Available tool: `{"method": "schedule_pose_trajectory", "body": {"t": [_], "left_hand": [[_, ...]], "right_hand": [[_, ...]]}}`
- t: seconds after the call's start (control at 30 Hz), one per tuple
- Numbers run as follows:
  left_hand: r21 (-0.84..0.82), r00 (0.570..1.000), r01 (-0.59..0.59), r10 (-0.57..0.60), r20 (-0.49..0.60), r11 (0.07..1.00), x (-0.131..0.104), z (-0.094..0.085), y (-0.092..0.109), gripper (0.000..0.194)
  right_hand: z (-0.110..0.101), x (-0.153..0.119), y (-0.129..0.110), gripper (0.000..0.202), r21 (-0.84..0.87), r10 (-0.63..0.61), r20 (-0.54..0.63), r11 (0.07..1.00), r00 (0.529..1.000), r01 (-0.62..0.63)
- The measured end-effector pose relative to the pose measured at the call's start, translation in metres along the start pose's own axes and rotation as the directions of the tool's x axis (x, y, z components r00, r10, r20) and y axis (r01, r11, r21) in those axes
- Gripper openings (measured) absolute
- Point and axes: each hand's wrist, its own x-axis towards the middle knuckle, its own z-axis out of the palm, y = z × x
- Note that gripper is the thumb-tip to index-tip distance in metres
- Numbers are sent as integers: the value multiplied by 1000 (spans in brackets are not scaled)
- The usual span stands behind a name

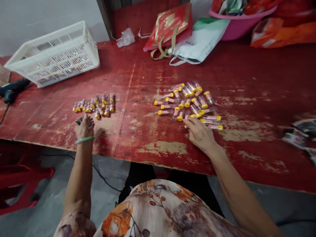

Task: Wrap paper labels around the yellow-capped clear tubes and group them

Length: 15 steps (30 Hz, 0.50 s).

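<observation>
My left hand (84, 126), with a green bangle (85, 140) at its wrist, is curled at the near edge of a group of small yellow-capped tubes (95, 104). Something dark and shiny (79, 121) shows at its fingers; I cannot make out what. On the right, a looser pile of clear yellow-capped tubes (196, 102) with pinkish contents lies in many directions. My right hand (200, 134) reaches the pile's near edge, its fingertips closed on a yellow-capped tube (187, 114) that they partly cover.
A white slatted plastic basket (59, 61) stands at the back left, beside a dark corded tool (17, 88). Red (170, 26) and white (199, 39) bags and a pink basin (243, 24) sit at the back. Crumpled plastic (300, 133) lies far right on the red table (138, 131).
</observation>
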Motion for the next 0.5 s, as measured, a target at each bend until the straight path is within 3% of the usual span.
{"method": "schedule_pose_trajectory", "body": {"t": [0.1,0.17,0.3,0.4,0.5], "left_hand": [[-258,958,264,-224,177,929,-51,6,-5,10],[-235,887,413,-329,324,880,-92,14,-16,4],[-126,727,528,-371,578,839,-167,35,-45,23],[-104,650,612,-423,632,784,-198,47,-59,25],[-84,586,693,-492,643,716,-209,52,-63,23]], "right_hand": [[-8,0,0,47,-48,62,25,997,998,-61],[-11,-1,2,40,-59,60,44,997,997,-57],[-7,-2,8,33,-59,2,100,998,995,3],[-3,-4,10,31,-83,-65,63,994,996,71],[-1,-8,10,16,-111,-106,-45,989,993,100]]}}
